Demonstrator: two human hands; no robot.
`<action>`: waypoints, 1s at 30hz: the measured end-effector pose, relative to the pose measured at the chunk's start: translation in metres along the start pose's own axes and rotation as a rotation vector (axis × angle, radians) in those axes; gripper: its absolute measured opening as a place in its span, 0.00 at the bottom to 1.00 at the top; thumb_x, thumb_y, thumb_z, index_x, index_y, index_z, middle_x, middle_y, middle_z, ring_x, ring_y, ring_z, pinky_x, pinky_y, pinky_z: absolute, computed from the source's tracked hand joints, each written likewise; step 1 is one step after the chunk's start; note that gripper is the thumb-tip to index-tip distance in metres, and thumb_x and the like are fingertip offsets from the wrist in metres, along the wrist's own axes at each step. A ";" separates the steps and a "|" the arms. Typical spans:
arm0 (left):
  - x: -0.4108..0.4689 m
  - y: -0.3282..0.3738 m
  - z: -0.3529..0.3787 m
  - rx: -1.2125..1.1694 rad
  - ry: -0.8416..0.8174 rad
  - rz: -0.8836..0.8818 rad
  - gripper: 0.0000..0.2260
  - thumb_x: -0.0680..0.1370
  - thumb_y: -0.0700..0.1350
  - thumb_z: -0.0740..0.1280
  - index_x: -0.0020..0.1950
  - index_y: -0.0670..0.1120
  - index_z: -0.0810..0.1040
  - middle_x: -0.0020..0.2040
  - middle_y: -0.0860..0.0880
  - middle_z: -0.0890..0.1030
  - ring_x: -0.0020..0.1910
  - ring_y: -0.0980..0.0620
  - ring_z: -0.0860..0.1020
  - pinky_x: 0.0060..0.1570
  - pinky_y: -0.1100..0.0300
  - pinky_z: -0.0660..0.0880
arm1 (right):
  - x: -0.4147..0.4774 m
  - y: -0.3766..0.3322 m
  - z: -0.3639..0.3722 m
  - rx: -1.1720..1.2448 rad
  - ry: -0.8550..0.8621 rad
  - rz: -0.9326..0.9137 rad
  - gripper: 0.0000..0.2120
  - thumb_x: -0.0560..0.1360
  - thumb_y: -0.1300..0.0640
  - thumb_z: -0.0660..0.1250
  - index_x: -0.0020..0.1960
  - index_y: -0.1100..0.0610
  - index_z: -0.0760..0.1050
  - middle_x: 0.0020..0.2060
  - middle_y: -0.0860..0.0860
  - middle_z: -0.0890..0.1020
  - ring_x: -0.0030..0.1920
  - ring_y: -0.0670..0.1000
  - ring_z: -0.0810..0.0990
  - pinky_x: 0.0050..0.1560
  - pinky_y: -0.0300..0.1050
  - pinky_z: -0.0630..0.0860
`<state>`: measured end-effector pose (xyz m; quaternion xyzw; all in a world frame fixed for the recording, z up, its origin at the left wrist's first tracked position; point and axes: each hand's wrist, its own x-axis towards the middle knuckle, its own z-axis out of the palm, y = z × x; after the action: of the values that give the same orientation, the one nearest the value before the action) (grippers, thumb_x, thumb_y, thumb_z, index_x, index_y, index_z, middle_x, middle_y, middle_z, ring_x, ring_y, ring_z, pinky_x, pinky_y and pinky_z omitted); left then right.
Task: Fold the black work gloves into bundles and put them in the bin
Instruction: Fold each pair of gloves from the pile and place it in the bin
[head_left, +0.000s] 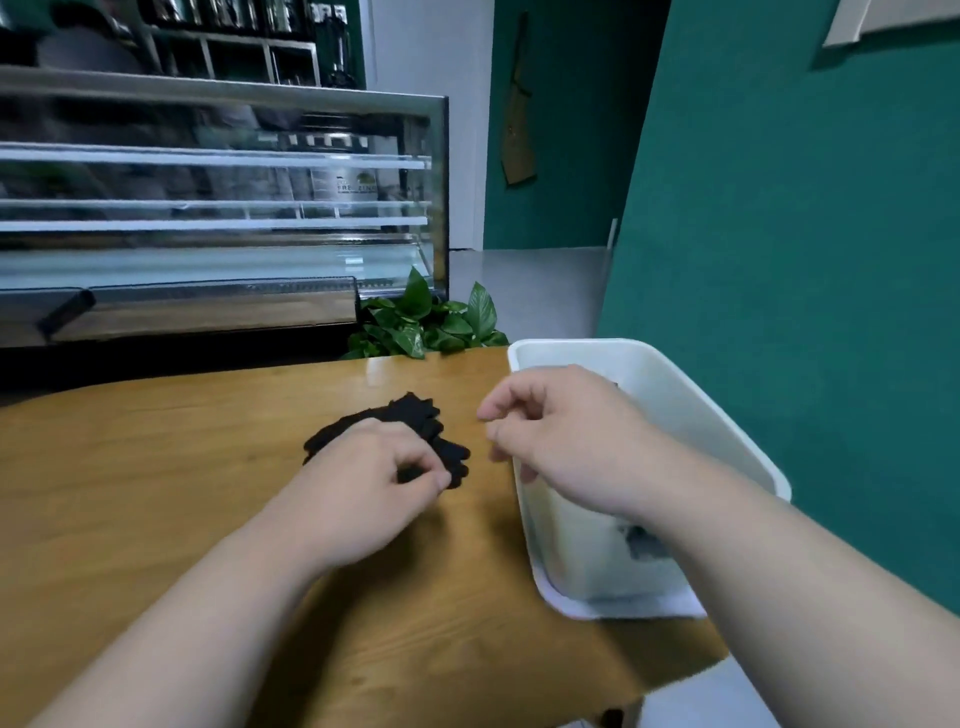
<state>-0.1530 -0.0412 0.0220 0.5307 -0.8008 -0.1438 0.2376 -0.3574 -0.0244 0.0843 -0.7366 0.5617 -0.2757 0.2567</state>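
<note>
Two bare forearms (208, 623), reaching in from the near edge across the rounded, light-brown wooden surface (156, 467). Nearest of the hands: the left hand (363, 478), knuckles up, thumb and forefinger pinched on the near edge of a loose heap of black knitted work gloves (410, 415). Heap flat on the surface, around its middle, partly covered by that hand, dark fingertips fanned out toward the far right. Just right of it and apart from the cloth, the right hand (550, 431), raised, fingers loosely curled, gripping nothing, slightly blurred, poised above the left rim of a white rectangular plastic bin (675, 405). Bin upright at the right end of the surface. Low inside, close to the right forearm, a small dark blurred shape (644, 543); too smeared to name. Beyond the far edge, a leafy green plant (426, 327), only the leaves showing. Behind and to the left, a long glass display case (223, 208) with metal framing, shelves pale and streaked with reflections. To the right, a tall teal-green wall panel (805, 208), rising behind the bin. Farther back, between case and wall, a grey floor (524, 280).
</note>
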 end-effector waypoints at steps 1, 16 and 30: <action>-0.010 -0.011 0.001 -0.022 0.014 -0.029 0.05 0.77 0.54 0.68 0.41 0.59 0.81 0.46 0.63 0.80 0.53 0.62 0.72 0.57 0.56 0.71 | -0.002 -0.006 0.014 0.007 -0.032 -0.019 0.04 0.75 0.55 0.68 0.43 0.48 0.81 0.35 0.45 0.85 0.37 0.50 0.83 0.47 0.52 0.82; -0.096 -0.136 0.007 -0.069 0.069 -0.295 0.08 0.79 0.56 0.65 0.51 0.57 0.82 0.51 0.63 0.77 0.57 0.60 0.71 0.60 0.57 0.71 | 0.061 -0.004 0.170 -0.225 -0.238 0.140 0.08 0.75 0.48 0.67 0.43 0.49 0.82 0.38 0.44 0.85 0.44 0.47 0.82 0.50 0.48 0.80; -0.075 -0.169 -0.007 -0.165 0.019 -0.380 0.07 0.79 0.59 0.64 0.51 0.60 0.81 0.51 0.65 0.76 0.54 0.64 0.72 0.56 0.56 0.73 | 0.178 0.029 0.178 -0.702 -0.159 0.176 0.20 0.76 0.59 0.61 0.67 0.50 0.72 0.58 0.54 0.73 0.60 0.59 0.73 0.58 0.52 0.75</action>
<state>0.0072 -0.0392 -0.0707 0.6522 -0.6695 -0.2463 0.2563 -0.2150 -0.1912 -0.0425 -0.7476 0.6618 0.0150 0.0538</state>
